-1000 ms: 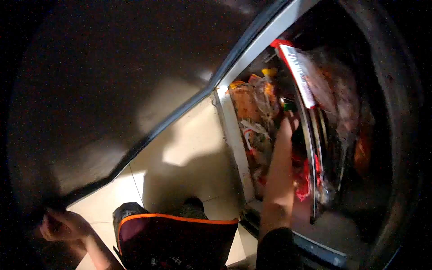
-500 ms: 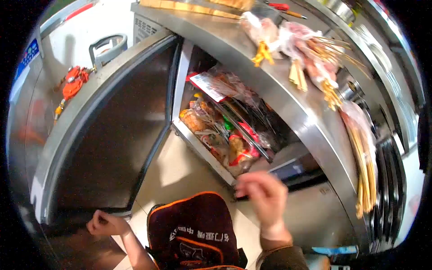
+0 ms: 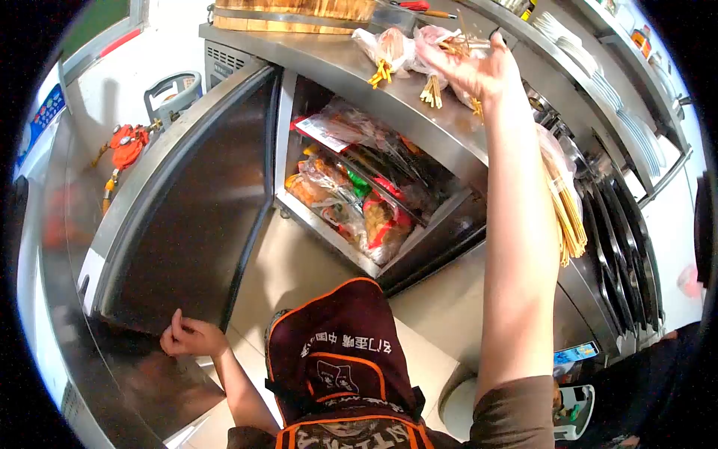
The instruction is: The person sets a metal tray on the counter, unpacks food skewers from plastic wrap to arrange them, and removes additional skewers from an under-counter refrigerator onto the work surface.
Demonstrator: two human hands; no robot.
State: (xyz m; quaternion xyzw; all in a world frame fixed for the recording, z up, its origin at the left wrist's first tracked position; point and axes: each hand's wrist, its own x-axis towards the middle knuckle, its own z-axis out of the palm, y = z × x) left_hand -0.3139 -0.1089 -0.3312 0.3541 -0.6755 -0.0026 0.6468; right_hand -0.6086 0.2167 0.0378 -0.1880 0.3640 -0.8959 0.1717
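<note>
My right hand [image 3: 479,75] reaches out over the steel counter with its fingers stretched and apart. Beneath and beside it lie a clear bag of skewered meat [image 3: 443,36] and another bagged bunch of skewers [image 3: 389,51], sticks poking out. Whether the fingers touch the bag I cannot tell. Low on the left, my left hand [image 3: 194,337] hangs near the bottom of the open fridge door [image 3: 194,202], loosely curled and holding nothing. Between them the fridge compartment [image 3: 366,266] stands open, with several plastic food bags [image 3: 385,221] and a flat packet with a white label [image 3: 321,133] inside.
A wooden tub [image 3: 292,15] stands at the counter's far end. Another bunch of skewers [image 3: 567,217] lies at the right edge, beside stacked black trays [image 3: 617,254]. Plates [image 3: 576,56] fill a shelf. A person's dark clothing [image 3: 643,389] shows at lower right.
My right hand has risen from in front of the fridge opening to the bagged skewers on the counter. My left hand has moved slightly right and up. The view has shifted a little.
</note>
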